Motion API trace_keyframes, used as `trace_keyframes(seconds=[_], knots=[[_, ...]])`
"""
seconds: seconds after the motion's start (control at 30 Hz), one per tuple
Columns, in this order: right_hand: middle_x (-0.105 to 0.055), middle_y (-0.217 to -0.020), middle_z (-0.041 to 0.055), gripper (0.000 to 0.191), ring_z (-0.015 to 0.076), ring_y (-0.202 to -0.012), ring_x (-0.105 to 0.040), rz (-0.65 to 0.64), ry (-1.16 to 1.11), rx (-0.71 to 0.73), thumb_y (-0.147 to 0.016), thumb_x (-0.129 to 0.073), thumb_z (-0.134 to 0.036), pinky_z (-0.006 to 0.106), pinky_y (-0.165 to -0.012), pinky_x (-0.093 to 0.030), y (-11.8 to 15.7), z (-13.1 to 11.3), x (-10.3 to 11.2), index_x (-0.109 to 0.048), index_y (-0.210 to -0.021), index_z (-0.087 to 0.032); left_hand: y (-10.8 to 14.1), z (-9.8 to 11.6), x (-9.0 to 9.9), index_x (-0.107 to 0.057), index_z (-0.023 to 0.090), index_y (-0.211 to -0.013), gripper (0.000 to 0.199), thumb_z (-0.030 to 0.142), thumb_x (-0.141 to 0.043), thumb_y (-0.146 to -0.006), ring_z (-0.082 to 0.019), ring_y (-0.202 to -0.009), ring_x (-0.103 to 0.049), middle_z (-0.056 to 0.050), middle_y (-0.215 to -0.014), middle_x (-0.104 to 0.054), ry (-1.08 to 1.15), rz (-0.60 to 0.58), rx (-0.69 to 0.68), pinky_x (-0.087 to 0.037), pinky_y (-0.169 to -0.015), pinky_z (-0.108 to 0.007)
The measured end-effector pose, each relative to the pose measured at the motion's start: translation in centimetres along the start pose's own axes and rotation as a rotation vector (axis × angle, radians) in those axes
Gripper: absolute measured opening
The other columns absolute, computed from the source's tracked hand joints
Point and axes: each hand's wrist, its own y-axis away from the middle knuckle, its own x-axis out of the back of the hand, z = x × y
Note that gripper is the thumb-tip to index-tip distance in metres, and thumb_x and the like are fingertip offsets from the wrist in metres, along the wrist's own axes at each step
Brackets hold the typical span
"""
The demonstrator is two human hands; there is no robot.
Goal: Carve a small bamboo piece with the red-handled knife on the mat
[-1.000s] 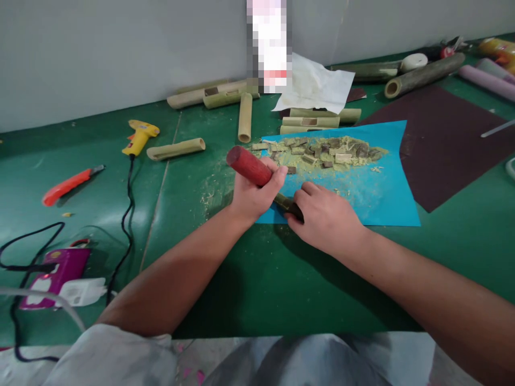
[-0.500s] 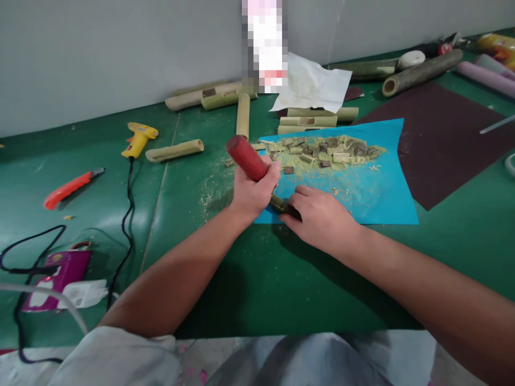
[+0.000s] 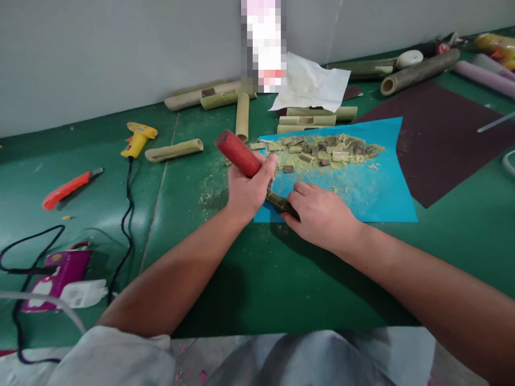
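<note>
My left hand (image 3: 250, 187) is wrapped round the thick red handle (image 3: 238, 153) of a tool. The handle tilts up to the left, and the tool's working end is hidden by the hand. Just right of it, my right hand (image 3: 324, 214) grips a short dark green bamboo piece (image 3: 282, 204) between thumb and fingers, close to the left hand. Both hands are over the near left part of a blue sheet (image 3: 378, 198). Bamboo chips (image 3: 340, 156) and pale sawdust lie in a heap on the sheet beyond them.
A yellow glue gun (image 3: 139, 140), an orange cutter (image 3: 70, 188) and a purple power strip (image 3: 60, 276) with cords lie left. Cut bamboo tubes (image 3: 175, 150) lie about the green table. White paper (image 3: 311, 83) is at the back; a dark brown sheet (image 3: 438, 145) lies right.
The left hand and the red handle have shifted a little to the left, the handle's top rising slightly. The right hand and the bamboo piece have stayed nearly in place.
</note>
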Motion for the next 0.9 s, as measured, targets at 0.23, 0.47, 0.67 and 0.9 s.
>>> trace_keyframes(seconds=[0.23,0.47,0.67,0.9], knots=[[-0.068,-0.102,0.0149,0.022,0.0262,-0.097,-0.063,0.021,0.01,0.036,-0.102,-0.057,-0.028,0.035,-0.069,-0.039,0.04,0.03,-0.14,-0.072,-0.104,-0.013,0.32,0.08,0.43,-0.057,0.019,-0.055,0.038,0.036,-0.075,-0.085,-0.007,-0.047,-0.048,0.004,-0.052,-0.052,-0.087,-0.061,-0.022,-0.045,-0.052,-0.022],[-0.069,-0.103,0.014,0.02,0.0262,-0.097,-0.064,0.026,-0.033,0.008,-0.1,-0.061,-0.029,0.034,-0.07,-0.04,-0.09,0.08,-0.28,-0.073,-0.105,-0.013,-0.1,0.21,0.04,-0.053,0.019,-0.053,0.04,0.031,-0.073,-0.085,-0.007,-0.046,-0.047,0.005,-0.049,-0.049,-0.109,-0.084,0.042,-0.045,-0.051,-0.021],[-0.069,-0.104,0.0123,0.024,0.0232,-0.093,-0.065,-0.012,-0.103,-0.005,-0.102,-0.06,-0.034,0.033,-0.07,-0.04,-0.31,0.26,-0.17,-0.074,-0.103,-0.014,-0.13,-0.09,-0.02,-0.045,0.02,-0.049,0.036,0.016,-0.067,-0.077,-0.007,-0.045,-0.043,0.005,-0.047,-0.044,-0.095,-0.034,0.067,-0.04,-0.048,-0.021],[-0.069,-0.102,0.0108,0.022,0.0194,-0.084,-0.061,0.024,-0.082,-0.026,-0.101,-0.061,-0.033,0.032,-0.067,-0.038,-0.39,0.77,-0.18,-0.074,-0.1,-0.014,-0.13,-0.16,-0.1,-0.049,0.02,-0.05,0.034,0.024,-0.068,-0.078,-0.007,-0.041,-0.042,0.005,-0.046,-0.046,0.017,0.08,0.04,-0.037,-0.042,-0.021]])
